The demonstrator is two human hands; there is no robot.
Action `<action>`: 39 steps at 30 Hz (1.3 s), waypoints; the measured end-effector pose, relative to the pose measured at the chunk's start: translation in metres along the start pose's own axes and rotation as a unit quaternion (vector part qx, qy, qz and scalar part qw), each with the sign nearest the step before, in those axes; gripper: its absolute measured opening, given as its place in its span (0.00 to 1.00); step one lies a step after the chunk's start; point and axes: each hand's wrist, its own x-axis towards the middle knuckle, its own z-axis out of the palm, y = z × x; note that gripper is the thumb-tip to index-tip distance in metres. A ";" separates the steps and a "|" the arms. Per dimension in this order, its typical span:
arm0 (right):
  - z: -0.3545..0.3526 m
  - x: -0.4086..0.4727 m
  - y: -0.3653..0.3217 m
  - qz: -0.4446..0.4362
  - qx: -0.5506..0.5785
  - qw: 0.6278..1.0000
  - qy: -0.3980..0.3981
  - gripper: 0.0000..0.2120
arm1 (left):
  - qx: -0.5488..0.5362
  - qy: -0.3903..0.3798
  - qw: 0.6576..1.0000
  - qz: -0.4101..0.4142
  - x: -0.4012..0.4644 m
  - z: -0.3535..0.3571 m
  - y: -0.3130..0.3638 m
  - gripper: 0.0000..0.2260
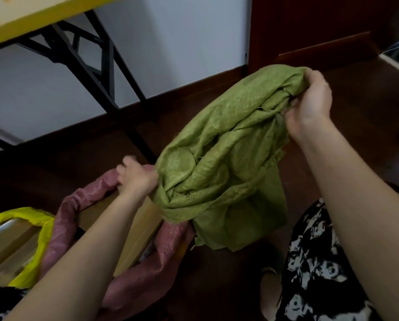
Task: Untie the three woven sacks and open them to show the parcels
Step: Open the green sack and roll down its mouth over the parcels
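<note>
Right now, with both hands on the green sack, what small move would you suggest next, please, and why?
Probably pull the bunched mouth apart: the left hand and right hand grip the green sack, whose gathered folds hide any parcels.

one head-worn, wide-angle view looks forward and steeply down from close above the person's forearms. it faces a dark wooden floor (367, 144) and a white wall (170, 42), tilted so the wall's base runs diagonally. a folding table (31, 17) sits at the upper left edge.
</note>
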 end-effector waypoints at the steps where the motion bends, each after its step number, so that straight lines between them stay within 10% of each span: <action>1: 0.001 -0.001 0.001 0.004 0.003 1.000 -0.013 0.18 | -0.037 0.010 0.996 0.076 -0.002 -0.001 0.011 0.30; 9: 0.007 -0.012 0.005 0.074 -0.022 0.986 -0.149 0.13 | -0.062 -0.084 0.921 0.374 -0.011 0.024 0.101 0.42; 14: 0.002 -0.005 0.002 0.039 -0.077 0.974 -0.208 0.06 | -0.062 -0.186 0.922 0.333 -0.012 0.035 0.124 0.06; 16: -0.005 0.006 0.003 -0.015 -0.214 0.966 -0.144 0.10 | -0.144 -0.151 0.931 0.298 -0.016 0.022 0.128 0.10; 19: -0.013 0.008 0.002 -0.084 -0.490 0.862 -0.100 0.31 | -0.248 -0.128 0.931 0.234 -0.007 -0.004 0.133 0.10; 23: -0.008 -0.006 0.004 -0.058 -0.559 0.788 -0.252 0.55 | -0.318 -0.155 0.910 0.216 -0.005 -0.027 0.146 0.08; 27: 0.003 -0.011 0.030 -0.063 -0.610 0.734 -0.291 0.38 | -0.376 -0.232 0.868 0.227 -0.018 -0.040 0.156 0.08; 30: 0.008 -0.002 0.036 0.008 -0.500 0.819 -0.281 0.06 | -0.396 -0.310 0.843 0.188 -0.016 -0.046 0.154 0.09; 33: 0.009 0.006 0.021 0.156 -0.333 0.895 -0.253 0.10 | -0.412 -0.338 0.839 0.107 0.000 -0.049 0.144 0.09; 39: 0.011 0.007 0.009 0.257 -0.301 0.894 -0.211 0.11 | -0.280 -0.361 0.885 0.089 0.005 -0.032 0.120 0.06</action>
